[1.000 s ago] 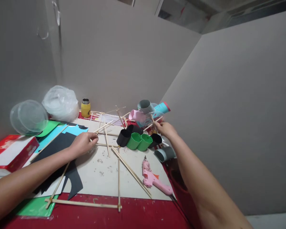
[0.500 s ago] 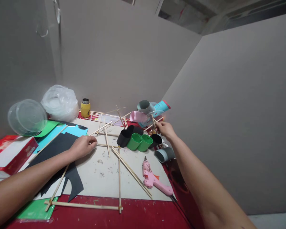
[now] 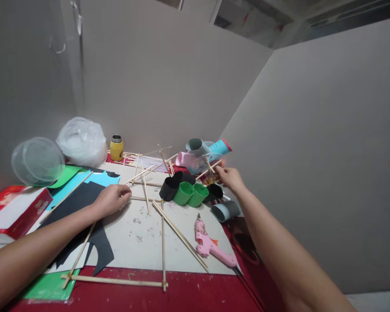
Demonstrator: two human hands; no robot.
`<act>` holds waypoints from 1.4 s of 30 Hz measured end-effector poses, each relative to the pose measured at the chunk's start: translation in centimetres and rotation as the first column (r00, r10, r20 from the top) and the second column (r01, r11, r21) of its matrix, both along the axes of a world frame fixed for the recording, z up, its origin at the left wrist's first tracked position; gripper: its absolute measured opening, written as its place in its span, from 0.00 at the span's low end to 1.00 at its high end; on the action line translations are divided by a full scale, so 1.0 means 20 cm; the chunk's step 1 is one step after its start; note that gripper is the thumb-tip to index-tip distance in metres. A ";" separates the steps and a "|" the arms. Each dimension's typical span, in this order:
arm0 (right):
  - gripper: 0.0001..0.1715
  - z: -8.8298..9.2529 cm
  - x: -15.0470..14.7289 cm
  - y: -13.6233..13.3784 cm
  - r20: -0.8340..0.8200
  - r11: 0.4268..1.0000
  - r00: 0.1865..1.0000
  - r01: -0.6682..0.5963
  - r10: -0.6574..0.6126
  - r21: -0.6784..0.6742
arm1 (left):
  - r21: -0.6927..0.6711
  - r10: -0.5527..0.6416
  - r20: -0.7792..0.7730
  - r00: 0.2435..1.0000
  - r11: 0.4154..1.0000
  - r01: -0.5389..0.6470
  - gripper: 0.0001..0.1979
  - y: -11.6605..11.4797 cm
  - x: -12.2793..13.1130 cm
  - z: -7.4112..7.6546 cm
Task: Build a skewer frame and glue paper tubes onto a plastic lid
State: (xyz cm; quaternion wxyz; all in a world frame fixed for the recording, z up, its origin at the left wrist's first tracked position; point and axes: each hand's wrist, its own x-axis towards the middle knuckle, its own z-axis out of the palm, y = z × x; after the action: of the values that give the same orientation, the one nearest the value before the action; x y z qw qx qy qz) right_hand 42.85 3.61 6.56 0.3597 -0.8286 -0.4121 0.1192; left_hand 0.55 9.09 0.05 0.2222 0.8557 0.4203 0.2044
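My left hand (image 3: 113, 201) rests on the dark paper with its fingers closed at the upper left corner of a square wooden stick frame (image 3: 117, 281); the hand hides that corner. My right hand (image 3: 230, 178) is at the far right, fingertips bent together beside some short wooden sticks (image 3: 209, 165). What lies between those fingertips is too small to make out. Just left of it stand green paper rings (image 3: 183, 193) and black paper rings (image 3: 169, 188). A pink glue gun (image 3: 203, 238) lies nearer to me, beside several loose sticks (image 3: 180, 236).
A clear plastic tub (image 3: 37, 161), a white plastic bag (image 3: 82, 141) and a yellow jar (image 3: 116, 148) stand along the back left. A red box (image 3: 17, 210) sits at the left edge. Grey walls (image 3: 169, 86) close in the table behind and right.
My right hand has shifted slightly right, away from the short sticks. My left hand has stayed almost in place at the frame's corner.
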 end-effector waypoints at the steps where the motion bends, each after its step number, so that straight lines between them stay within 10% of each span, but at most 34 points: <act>1: 0.16 0.02 -0.01 -0.03 0.033 0.999 0.999 0.003 -0.004 0.034 | 0.006 0.008 0.005 1.000 1.000 -0.008 0.15 0.00 0.00 0.01; 7: 0.22 0.04 -0.24 -0.32 0.162 0.965 0.968 -0.217 0.193 0.144 | 0.063 0.072 -0.009 0.997 0.995 -0.071 0.17 0.01 -0.03 0.10; 13: 0.20 -0.11 -0.61 -0.66 0.320 0.821 0.756 -0.517 0.571 -0.242 | 0.098 0.114 -0.070 0.991 0.989 -0.107 0.21 0.05 -0.06 0.12; 26: 0.17 -0.26 -0.37 -1.13 0.429 0.908 0.835 -0.178 0.344 -0.380 | 0.018 0.056 0.104 0.993 0.998 -0.059 0.15 0.05 -0.06 0.12; 37: 0.14 -0.30 -0.45 -1.01 0.541 0.810 0.605 -0.388 0.584 -0.440 | -0.032 -0.106 -0.006 0.994 0.994 0.106 0.16 -0.13 0.14 0.20; 42: 0.18 -0.33 -0.43 -0.99 0.495 0.792 0.620 -0.443 0.609 -0.421 | -0.046 -0.092 -0.015 0.996 0.995 0.091 0.15 -0.15 0.14 0.20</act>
State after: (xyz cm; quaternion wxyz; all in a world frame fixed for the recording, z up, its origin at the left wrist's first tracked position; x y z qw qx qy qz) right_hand 34.20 -16.13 -0.12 0.0455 -0.7012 -0.7116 0.0001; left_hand 3.38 6.18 4.09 0.2469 0.8705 0.3871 0.1773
